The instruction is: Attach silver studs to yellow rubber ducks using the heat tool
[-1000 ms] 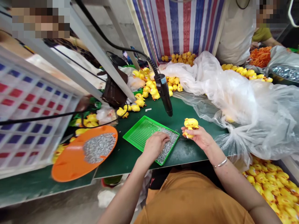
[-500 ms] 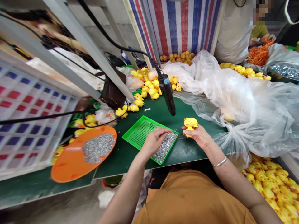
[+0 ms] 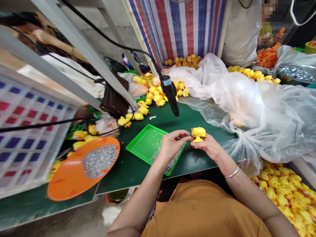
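Note:
My right hand [image 3: 209, 144] is closed around the lower part of a yellow toy duck [image 3: 198, 132], holding it above the table edge. Just left of the duck, the fingertips of my left hand [image 3: 174, 144] are pinched together; whatever they hold is too small to make out. Beneath my left hand lies a green perforated tray [image 3: 138, 142], with small silvery metal pieces [image 3: 172, 163] that look like screws along its right side. A black electric screwdriver [image 3: 170, 95] hangs by its cable behind my hands.
An orange dish [image 3: 65, 179] with more metal pieces stands at left. Yellow ducks [image 3: 158, 93] pile up behind the screwdriver and fill a bin [image 3: 283, 191] at lower right. Clear plastic sheeting [image 3: 237, 95] covers the table's right side. Co-workers sit at back right and far left.
My left hand has lifted from the metal pieces in the tray and moved right, up to the duck. The duck stays in my right hand, slightly turned.

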